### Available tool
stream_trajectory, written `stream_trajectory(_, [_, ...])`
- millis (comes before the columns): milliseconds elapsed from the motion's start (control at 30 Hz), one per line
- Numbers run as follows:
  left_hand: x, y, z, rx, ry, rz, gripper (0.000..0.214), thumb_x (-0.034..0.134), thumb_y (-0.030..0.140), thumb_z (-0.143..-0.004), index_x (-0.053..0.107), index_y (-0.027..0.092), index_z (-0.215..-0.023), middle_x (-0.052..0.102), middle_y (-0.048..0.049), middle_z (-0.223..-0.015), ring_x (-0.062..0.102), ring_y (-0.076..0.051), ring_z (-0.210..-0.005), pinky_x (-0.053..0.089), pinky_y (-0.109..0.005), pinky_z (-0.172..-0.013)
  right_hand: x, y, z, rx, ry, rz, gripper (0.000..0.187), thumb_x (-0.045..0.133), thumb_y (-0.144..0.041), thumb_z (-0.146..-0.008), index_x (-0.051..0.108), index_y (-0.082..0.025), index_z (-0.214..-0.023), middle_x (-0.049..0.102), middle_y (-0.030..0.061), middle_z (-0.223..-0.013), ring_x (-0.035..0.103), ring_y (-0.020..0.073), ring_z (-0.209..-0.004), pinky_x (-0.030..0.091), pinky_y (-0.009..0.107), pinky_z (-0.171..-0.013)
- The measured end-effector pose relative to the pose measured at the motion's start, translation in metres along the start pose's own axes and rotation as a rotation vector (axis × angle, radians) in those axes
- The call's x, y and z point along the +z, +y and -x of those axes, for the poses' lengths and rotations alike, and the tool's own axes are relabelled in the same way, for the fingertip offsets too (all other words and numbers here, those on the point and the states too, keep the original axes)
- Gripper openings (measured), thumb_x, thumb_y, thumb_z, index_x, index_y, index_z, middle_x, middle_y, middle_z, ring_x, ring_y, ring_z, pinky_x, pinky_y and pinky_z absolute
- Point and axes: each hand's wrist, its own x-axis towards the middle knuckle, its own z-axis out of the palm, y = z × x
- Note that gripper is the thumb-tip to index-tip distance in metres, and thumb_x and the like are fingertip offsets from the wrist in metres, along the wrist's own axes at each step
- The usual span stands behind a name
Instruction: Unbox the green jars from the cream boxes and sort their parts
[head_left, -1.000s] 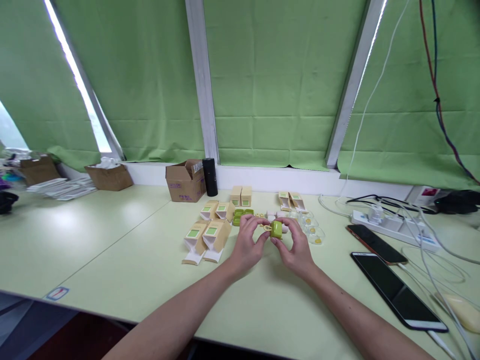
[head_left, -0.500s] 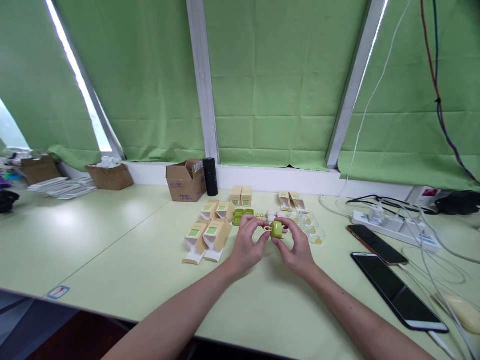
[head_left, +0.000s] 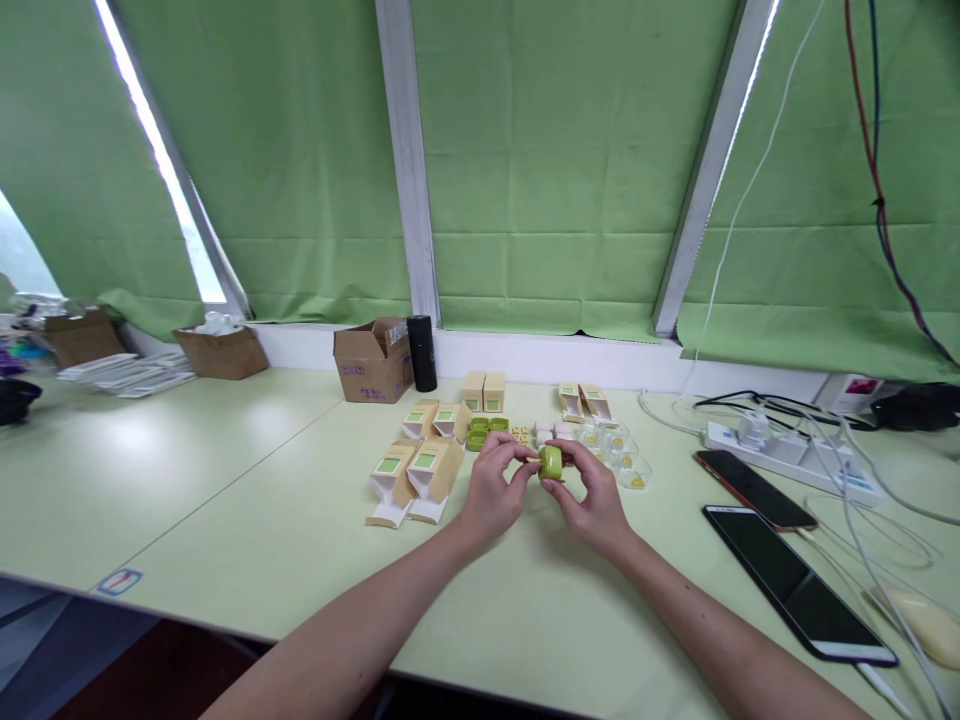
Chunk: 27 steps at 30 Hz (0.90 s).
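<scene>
Between the fingertips of my right hand (head_left: 596,500) is a small glossy green case (head_left: 550,462), held above the table. My left hand (head_left: 496,490) pinches a thin yellow loop (head_left: 533,460) that meets the case's left side; whether it is fastened there I cannot tell. Just behind my left hand lie green open cases (head_left: 478,440) and small yellow pieces (head_left: 520,432). Pale pinkish pieces (head_left: 543,430) sit behind the held case, partly hidden. Beyond my right hand are clear plastic packs (head_left: 634,470) with yellow bits in them.
Open beige cartons (head_left: 390,480) stand left of my hands, with closed cartons (head_left: 484,392) and more open ones (head_left: 581,402) farther back. A cardboard box (head_left: 371,365) and black cylinder (head_left: 422,355) stand by the wall. Phones (head_left: 795,580), cables and a power strip (head_left: 795,458) lie right.
The green case has turned a little and shifted slightly left. The yellow loop, earlier seen as a ring, now shows nearly edge-on, with my left fingers closer to the case.
</scene>
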Motion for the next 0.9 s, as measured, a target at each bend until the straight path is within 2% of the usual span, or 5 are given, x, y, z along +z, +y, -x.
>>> stream_trajectory(433, [0.0006,-0.0021,0.0001,-0.060,-0.007,0.074,0.007,0.068,0.020,-0.089,0.073,0.019,-0.084,0.060,-0.0056,-0.093,0.062,-0.019,-0.090,0.052,-0.034,-0.083,0.0019,0.0019,0.0018,0.056,-0.011,-0.070,0.039,0.068,-0.029,-0.089,0.060,-0.025,-0.127,0.070,0.0069,-0.108,0.069,0.0235,-0.094,0.060,0.043,-0.087])
stream_trajectory(533, [0.0003,-0.0031,-0.0004,-0.083,-0.016,0.089,0.007,0.071,0.023,-0.088,0.075,0.019,-0.091,0.060,-0.0063,-0.096,0.063,-0.019,-0.090,0.054,-0.034,-0.083,0.0036,-0.0010,-0.0002,0.126,-0.011,-0.171,0.039,0.070,-0.033,-0.089,0.060,-0.026,-0.127,0.071,0.0067,-0.109,0.070,0.0228,-0.091,0.061,0.043,-0.086])
stream_trajectory(633, [-0.0007,-0.0022,-0.0005,-0.103,-0.038,0.076,0.018,0.074,0.024,-0.086,0.076,0.020,-0.104,0.061,-0.0077,-0.101,0.064,-0.021,-0.094,0.054,-0.037,-0.086,0.0068,-0.0009,-0.0025,0.221,-0.031,-0.363,0.043,0.071,-0.038,-0.089,0.057,-0.027,-0.129,0.071,0.0054,-0.102,0.072,0.0230,-0.090,0.063,0.041,-0.080])
stream_trajectory(733, [-0.0032,-0.0007,-0.0008,-0.118,-0.045,0.043,0.029,0.074,0.026,-0.087,0.073,0.021,-0.115,0.064,-0.0094,-0.103,0.062,-0.025,-0.105,0.053,-0.040,-0.091,0.0080,0.0015,-0.0044,0.251,-0.042,-0.480,0.048,0.073,-0.042,-0.088,0.056,-0.028,-0.131,0.069,0.0051,-0.100,0.070,0.0231,-0.091,0.064,0.039,-0.075])
stream_trajectory(900, [-0.0077,-0.0009,-0.0034,-0.121,-0.033,0.009,0.028,0.067,0.029,-0.092,0.069,0.019,-0.118,0.069,-0.0102,-0.101,0.056,-0.028,-0.115,0.047,-0.046,-0.101,0.0028,0.0044,-0.0069,0.220,-0.017,-0.375,0.040,0.062,-0.047,-0.096,0.062,-0.028,-0.131,0.062,0.0096,-0.123,0.065,0.0207,-0.094,0.062,0.037,-0.076])
